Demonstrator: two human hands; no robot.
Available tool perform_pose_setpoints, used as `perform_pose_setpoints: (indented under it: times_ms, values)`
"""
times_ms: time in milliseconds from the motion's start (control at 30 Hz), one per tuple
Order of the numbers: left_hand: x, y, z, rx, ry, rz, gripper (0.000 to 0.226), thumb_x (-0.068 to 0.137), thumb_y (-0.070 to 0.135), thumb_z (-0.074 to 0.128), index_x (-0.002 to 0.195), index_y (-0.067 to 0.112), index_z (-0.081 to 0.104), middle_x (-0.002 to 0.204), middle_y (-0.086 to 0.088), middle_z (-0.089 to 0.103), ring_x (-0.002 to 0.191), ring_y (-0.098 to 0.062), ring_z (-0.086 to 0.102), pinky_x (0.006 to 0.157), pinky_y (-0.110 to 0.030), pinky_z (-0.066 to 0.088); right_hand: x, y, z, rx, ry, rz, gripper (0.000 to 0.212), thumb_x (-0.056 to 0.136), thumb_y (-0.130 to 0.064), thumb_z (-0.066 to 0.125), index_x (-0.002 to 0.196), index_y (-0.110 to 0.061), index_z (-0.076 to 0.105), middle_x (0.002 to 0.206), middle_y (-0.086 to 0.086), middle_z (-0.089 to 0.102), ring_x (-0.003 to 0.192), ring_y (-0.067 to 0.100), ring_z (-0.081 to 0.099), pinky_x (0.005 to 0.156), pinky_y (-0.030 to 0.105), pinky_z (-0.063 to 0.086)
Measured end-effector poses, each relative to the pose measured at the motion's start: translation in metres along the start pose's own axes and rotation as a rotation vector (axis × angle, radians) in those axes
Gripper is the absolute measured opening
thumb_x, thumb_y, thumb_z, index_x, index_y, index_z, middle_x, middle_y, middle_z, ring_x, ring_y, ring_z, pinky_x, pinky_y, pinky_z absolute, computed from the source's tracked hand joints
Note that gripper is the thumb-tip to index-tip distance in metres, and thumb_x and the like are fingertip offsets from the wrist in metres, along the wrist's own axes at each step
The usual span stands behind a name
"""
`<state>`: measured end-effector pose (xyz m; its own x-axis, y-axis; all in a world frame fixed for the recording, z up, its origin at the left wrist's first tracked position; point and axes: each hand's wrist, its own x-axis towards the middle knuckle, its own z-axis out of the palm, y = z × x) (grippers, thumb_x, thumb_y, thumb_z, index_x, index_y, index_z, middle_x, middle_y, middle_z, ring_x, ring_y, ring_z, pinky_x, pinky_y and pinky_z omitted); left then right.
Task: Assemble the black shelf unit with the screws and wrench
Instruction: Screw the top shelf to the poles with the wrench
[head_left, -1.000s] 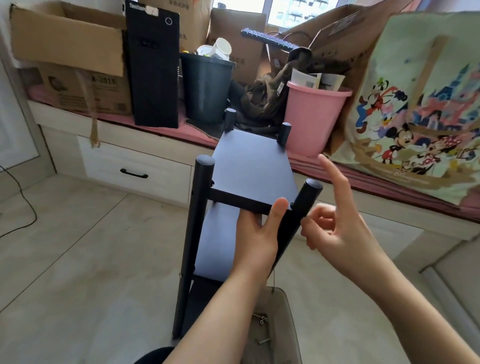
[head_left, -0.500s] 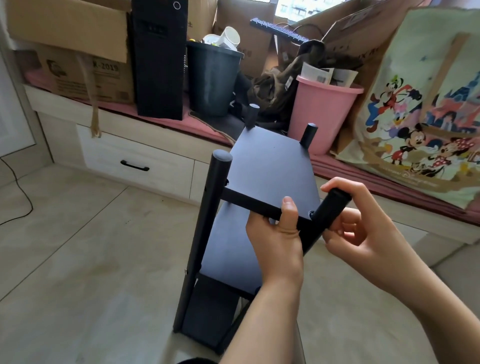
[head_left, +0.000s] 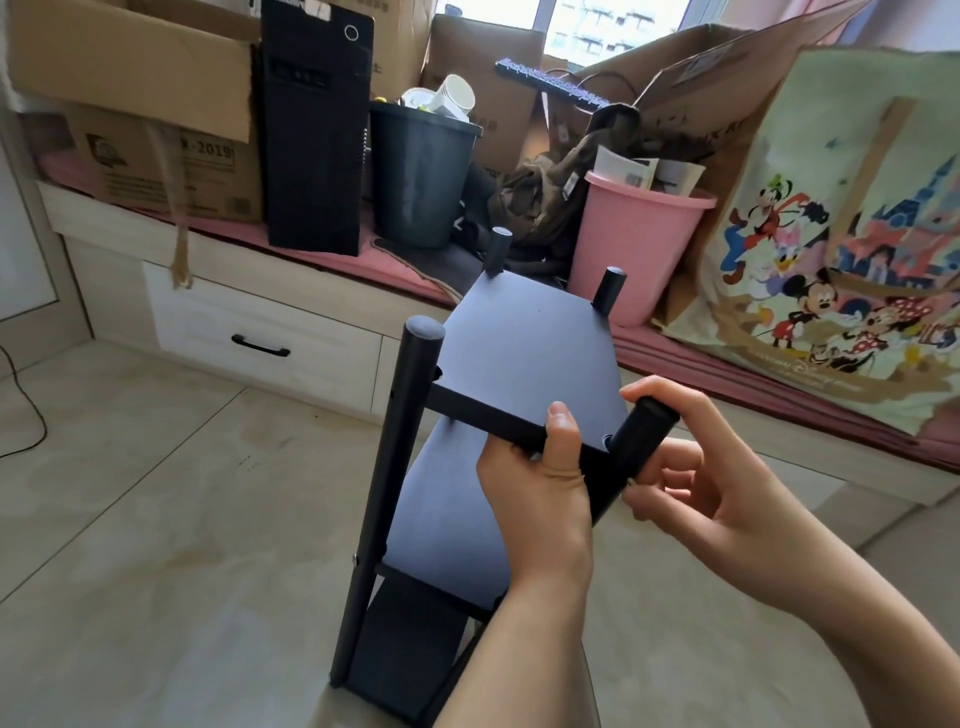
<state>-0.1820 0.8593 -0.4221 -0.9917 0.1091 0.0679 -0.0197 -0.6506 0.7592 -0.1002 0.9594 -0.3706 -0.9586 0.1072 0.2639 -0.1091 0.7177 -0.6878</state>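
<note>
2 hands (left (head_left: 540, 499), right (head_left: 696, 483)) on shelf unit (head_left: 519, 364)

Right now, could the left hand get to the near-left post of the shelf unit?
Probably yes. The left hand grips the front edge of the top shelf, and the near-left post stands bare at that edge's other end with nothing between them.

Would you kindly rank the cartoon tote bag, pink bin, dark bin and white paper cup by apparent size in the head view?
1. Cartoon tote bag
2. Pink bin and dark bin: look alike, so unranked
3. White paper cup
</note>
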Motion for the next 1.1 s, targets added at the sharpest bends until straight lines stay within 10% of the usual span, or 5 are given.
perform_pose_setpoints:
  times_ms: [200, 833, 1100]
  values:
    - [-0.002, 0.001, 0.003, 0.039, 0.001, 0.01, 0.011, 0.098, 0.018, 0.06, 0.096, 0.024, 0.069, 0.092, 0.011, 0.077, 0.088, -0.003, 0.071, 0.07, -0.011, 0.051, 0.0, 0.0, -0.002, 0.031, 0.025, -0.014, 0.067, 0.088, -0.02, 0.069, 0.141, -0.045, 0.038, 0.075, 0.005, 0.061, 0.064, 0.016, 0.059, 0.063, 0.021, 0.05]
    - [-0.01, 0.006, 0.004, 0.134, -0.098, -0.03, 0.033, 0.099, 0.032, 0.059, 0.08, 0.057, 0.07, 0.095, 0.014, 0.076, 0.096, -0.009, 0.071, 0.086, -0.033, 0.056, -0.003, 0.013, 0.007, 0.125, 0.267, -0.022, 0.061, 0.073, -0.037, 0.077, 0.127, -0.046, 0.053, 0.076, 0.005, 0.064, 0.063, 0.015, 0.06, 0.061, 0.031, 0.055]
    - [-0.007, 0.009, 0.0, 0.095, -0.136, -0.106, 0.028, 0.083, 0.045, 0.06, 0.103, 0.03, 0.073, 0.104, 0.009, 0.077, 0.103, -0.011, 0.071, 0.096, -0.039, 0.055, 0.008, 0.023, 0.012, 0.415, 0.224, 0.153, 0.077, 0.072, -0.031, 0.088, 0.137, -0.044, 0.049, 0.118, 0.007, 0.067, 0.107, 0.02, 0.068, 0.092, 0.031, 0.056]
